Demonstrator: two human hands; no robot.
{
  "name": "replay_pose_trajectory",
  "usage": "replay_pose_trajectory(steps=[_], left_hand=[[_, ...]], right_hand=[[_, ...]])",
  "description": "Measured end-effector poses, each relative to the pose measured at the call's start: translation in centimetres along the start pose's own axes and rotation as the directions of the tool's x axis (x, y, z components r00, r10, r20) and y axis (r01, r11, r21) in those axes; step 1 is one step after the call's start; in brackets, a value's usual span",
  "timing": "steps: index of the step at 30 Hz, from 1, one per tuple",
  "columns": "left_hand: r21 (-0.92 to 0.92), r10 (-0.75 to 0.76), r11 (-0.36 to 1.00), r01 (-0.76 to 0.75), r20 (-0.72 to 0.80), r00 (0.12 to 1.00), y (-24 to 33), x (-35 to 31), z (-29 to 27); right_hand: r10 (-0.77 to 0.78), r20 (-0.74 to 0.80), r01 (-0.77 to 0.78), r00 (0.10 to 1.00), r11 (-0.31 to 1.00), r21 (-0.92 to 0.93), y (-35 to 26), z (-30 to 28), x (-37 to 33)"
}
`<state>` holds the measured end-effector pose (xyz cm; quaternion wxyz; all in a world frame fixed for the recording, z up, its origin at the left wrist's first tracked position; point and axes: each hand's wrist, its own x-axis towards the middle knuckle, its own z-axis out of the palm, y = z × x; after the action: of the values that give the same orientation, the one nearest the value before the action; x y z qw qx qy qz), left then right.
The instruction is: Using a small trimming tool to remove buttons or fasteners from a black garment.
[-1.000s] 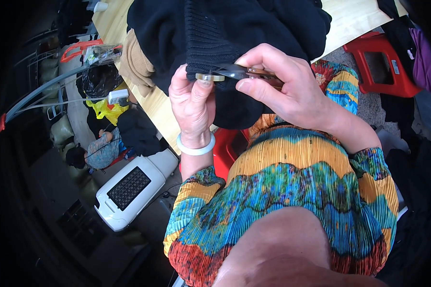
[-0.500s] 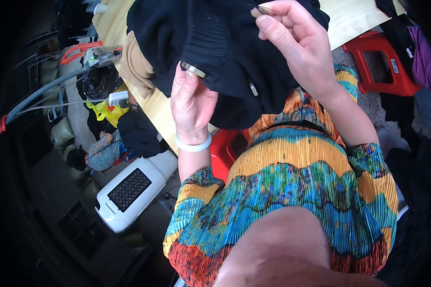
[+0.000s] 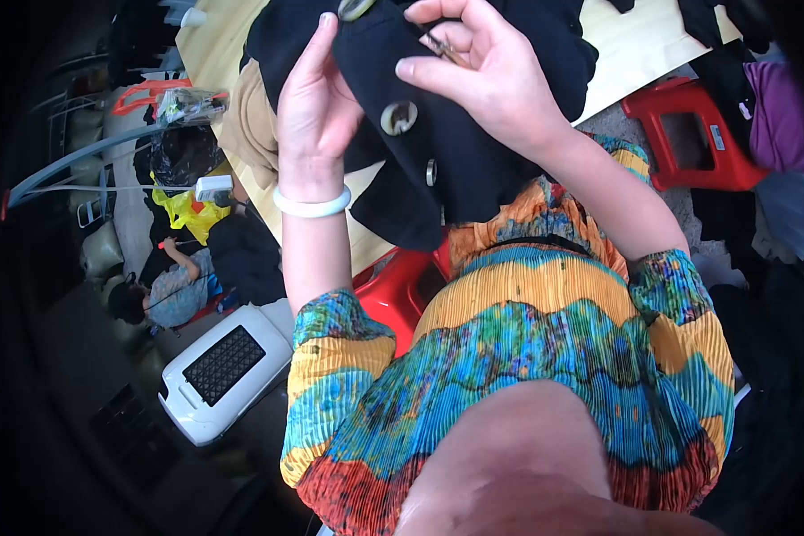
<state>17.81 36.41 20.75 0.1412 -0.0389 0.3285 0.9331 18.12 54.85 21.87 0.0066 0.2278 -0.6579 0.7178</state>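
A black knitted garment [image 3: 473, 125] hangs over the near table edge in front of me. Several marbled, pale-rimmed buttons run down its front, among them a large button [image 3: 399, 118] and one seen edge-on [image 3: 431, 172]. My left hand [image 3: 317, 112] grips the garment's edge, its thumb upright beside the top button [image 3: 357, 8] and its fingers partly hidden by the cloth. In my right hand [image 3: 491, 76] is a small metal tool [image 3: 445, 49], which looks like thread snips. Its dark tip points at the cloth, to the right of the top button.
Beige folded cloth [image 3: 248, 116] lies on the wooden table [image 3: 634, 58] at left. One red stool [image 3: 697, 134] stands at right, another [image 3: 397, 299] below the garment. A white machine-like case [image 3: 228, 371] is at lower left, near a seated person [image 3: 183, 290].
The garment has been turned so its buttoned front faces me. My left hand has moved up and left, off the button it pinched; my right hand has come lower and further left with the tool.
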Motion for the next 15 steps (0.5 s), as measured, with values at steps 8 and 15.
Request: replay_pose_trajectory(steps=[8, 15], left_hand=[[0.471, 0.268, 0.856, -0.212, -0.054, 0.962, -4.2, -4.6, -0.5], [0.166, 0.113, 0.982, -0.096, -0.099, 0.989, -4.0, -5.2, 1.4]], right_hand=[[0.249, 0.025, -0.248, 0.968, 0.946, 0.207, 0.9, -0.5, 3.3], [0.199, 0.073, -0.209, 0.977, 0.96, 0.184, 4.5, -0.2, 3.7]])
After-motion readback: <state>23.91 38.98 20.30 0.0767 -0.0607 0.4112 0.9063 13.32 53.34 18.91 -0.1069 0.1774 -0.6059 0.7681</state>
